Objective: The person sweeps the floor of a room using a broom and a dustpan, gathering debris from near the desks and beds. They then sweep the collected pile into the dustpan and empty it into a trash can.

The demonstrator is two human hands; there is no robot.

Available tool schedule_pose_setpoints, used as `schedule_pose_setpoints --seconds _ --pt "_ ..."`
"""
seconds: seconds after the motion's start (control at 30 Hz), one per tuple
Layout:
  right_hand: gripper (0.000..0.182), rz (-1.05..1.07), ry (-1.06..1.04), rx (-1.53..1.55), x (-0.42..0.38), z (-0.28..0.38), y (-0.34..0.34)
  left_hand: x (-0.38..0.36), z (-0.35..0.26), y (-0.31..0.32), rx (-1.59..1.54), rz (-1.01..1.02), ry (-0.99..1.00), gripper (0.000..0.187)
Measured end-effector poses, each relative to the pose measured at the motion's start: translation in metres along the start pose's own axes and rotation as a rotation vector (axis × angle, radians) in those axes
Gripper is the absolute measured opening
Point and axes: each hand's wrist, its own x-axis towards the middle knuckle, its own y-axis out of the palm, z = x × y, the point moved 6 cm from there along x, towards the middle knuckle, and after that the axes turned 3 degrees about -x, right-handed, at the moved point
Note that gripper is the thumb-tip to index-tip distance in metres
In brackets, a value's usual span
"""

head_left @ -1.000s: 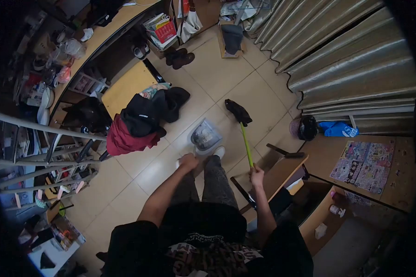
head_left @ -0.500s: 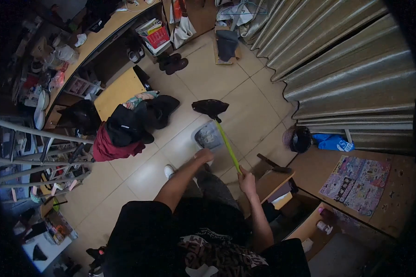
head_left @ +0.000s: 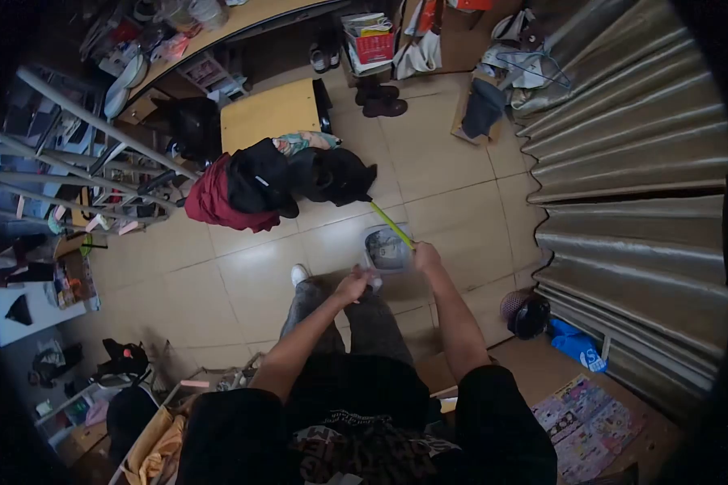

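Observation:
My right hand [head_left: 426,256] is wrapped round the lime-green handle of a broom [head_left: 392,224]. Its dark head lies up and to the left, against black clothing, so its outline is hard to make out. A grey, see-through dustpan [head_left: 389,247] rests by the floor in front of my legs, with some dark bits in it. At the dustpan's near left side, my left hand [head_left: 353,286] is closed, seemingly on its handle, which is mostly hidden.
A wooden chair [head_left: 271,113] draped with black and maroon clothes [head_left: 222,198] stands ahead left. Dark shoes [head_left: 380,101] and a cardboard box [head_left: 479,109] lie farther off. Curtains [head_left: 631,178] line the right side, with a waste bin [head_left: 529,315] below. Metal rails [head_left: 97,121] reach in from the left.
My view has turned to the right. The broom head has swung left towards the draped chair, its handle now slanting up-left. Both hands still keep near the dustpan.

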Motion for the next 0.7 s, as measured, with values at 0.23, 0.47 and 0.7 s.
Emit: schedule_pose_setpoints --seconds 0.23,0.47,0.7 --pt "0.021 0.021 0.203 0.017 -0.016 0.002 -0.012 0.068 0.045 -0.008 0.106 -0.216 0.344 0.047" --pt "0.018 -0.107 0.129 0.025 -0.068 -0.014 -0.05 0.084 -0.052 0.054 -0.033 0.061 0.092 0.046" --pt "0.021 -0.421 0.25 0.31 -0.06 0.06 -0.116 0.176 -0.079 0.105 -0.776 0.309 -0.294 0.036"
